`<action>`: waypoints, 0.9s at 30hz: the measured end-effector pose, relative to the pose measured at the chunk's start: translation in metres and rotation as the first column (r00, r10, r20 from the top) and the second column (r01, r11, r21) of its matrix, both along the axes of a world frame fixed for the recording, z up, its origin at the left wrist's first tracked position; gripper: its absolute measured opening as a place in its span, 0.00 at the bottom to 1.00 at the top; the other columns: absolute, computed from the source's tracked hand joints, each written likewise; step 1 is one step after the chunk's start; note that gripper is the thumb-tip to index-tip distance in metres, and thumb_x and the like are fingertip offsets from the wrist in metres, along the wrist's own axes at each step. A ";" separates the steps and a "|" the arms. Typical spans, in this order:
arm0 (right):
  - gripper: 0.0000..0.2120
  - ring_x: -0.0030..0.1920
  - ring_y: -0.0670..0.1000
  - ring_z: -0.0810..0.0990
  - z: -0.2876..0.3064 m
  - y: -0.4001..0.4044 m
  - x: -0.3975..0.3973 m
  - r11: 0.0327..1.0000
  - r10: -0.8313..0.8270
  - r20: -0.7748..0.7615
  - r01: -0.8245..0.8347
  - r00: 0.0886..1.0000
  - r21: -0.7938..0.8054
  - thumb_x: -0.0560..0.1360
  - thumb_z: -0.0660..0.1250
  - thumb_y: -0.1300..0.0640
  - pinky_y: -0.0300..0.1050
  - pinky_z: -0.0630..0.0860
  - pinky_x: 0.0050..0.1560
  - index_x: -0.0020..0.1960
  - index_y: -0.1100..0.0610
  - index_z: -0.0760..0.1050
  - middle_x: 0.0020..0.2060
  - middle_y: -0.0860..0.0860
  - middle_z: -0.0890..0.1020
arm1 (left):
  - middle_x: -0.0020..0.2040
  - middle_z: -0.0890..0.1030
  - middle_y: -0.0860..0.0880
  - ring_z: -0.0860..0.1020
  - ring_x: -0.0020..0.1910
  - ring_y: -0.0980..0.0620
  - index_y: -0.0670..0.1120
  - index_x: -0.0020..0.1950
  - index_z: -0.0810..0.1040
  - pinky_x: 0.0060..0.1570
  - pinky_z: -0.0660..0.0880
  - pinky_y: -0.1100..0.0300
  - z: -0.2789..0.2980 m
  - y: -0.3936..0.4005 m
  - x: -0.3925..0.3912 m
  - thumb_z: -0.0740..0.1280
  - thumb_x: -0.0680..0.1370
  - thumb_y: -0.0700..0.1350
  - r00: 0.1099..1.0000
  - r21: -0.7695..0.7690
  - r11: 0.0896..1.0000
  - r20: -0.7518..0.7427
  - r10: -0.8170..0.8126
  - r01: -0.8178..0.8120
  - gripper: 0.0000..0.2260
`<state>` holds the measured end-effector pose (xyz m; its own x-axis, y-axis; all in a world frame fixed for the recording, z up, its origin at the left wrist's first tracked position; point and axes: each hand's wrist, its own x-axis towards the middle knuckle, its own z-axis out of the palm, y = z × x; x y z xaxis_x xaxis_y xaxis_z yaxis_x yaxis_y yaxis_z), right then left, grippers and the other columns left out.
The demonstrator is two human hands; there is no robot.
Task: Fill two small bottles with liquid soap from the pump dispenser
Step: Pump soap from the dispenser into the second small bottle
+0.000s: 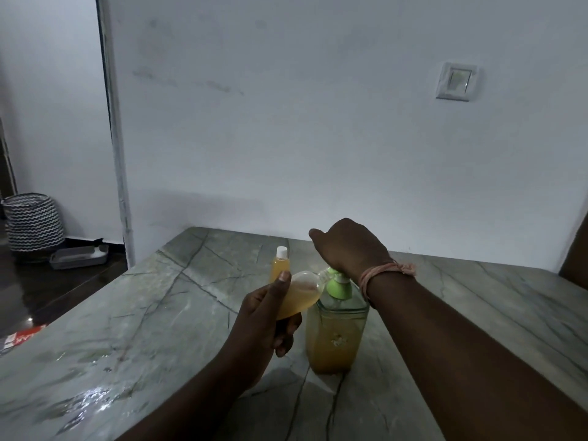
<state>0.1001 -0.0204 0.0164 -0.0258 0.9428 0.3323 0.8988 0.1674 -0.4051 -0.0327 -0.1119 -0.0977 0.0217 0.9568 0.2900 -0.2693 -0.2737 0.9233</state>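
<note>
Left hand (265,316) grip pinches the tilted small bottle (300,289) at the pump dispenser (337,326) spout, right hand (348,245) pressing the pump, grip state unclear; keep the mouth under the spout, pump slowly.

Left hand (264,316) tilts small bottle (300,294) at pump dispenser (337,332).

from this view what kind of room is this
Probably a room in a home, maybe a kitchen or utility corner. A marble-look stone countertop meets a plain white wall with a light switch, and a zigzag-patterned basket stands on the dark floor past the wall's edge.
</note>
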 end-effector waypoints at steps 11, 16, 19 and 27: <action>0.17 0.41 0.56 0.76 0.005 -0.005 -0.003 0.998 -0.014 0.130 0.005 0.991 0.068 0.75 0.60 0.41 0.45 0.69 0.41 0.36 0.53 0.69 0.37 0.51 0.75 | 0.31 0.72 0.43 0.64 0.24 0.52 0.40 0.58 0.77 0.24 0.64 0.62 0.001 -0.003 0.000 0.60 0.82 0.57 1.000 -0.010 1.000 0.016 0.000 0.001 0.21; 0.16 0.39 0.57 0.78 -0.005 -0.004 0.000 1.000 -0.006 0.000 0.006 1.000 0.005 0.73 0.60 0.44 0.44 0.69 0.38 0.33 0.54 0.69 0.34 0.52 0.77 | 0.30 0.72 0.44 0.64 0.22 0.54 0.39 0.59 0.77 0.23 0.63 0.62 -0.001 0.000 0.000 0.60 0.82 0.57 1.000 0.000 1.000 0.020 -0.016 0.016 0.22; 0.16 0.41 0.56 0.78 -0.003 -0.006 -0.001 1.000 -0.002 0.051 0.002 0.999 0.012 0.74 0.59 0.43 0.44 0.69 0.40 0.34 0.54 0.70 0.36 0.51 0.78 | 0.30 0.72 0.44 0.64 0.22 0.54 0.40 0.58 0.78 0.23 0.63 0.63 -0.001 0.000 -0.001 0.60 0.82 0.57 1.000 -0.009 1.000 0.019 -0.008 0.009 0.21; 0.20 0.43 0.56 0.78 0.001 0.000 -0.001 1.000 0.016 0.053 -0.016 0.998 0.010 0.75 0.58 0.38 0.47 0.73 0.44 0.36 0.54 0.70 0.41 0.52 0.80 | 0.30 0.71 0.43 0.64 0.22 0.54 0.40 0.59 0.78 0.23 0.63 0.63 -0.001 0.001 -0.001 0.60 0.82 0.57 0.999 0.005 1.000 0.022 -0.024 0.024 0.21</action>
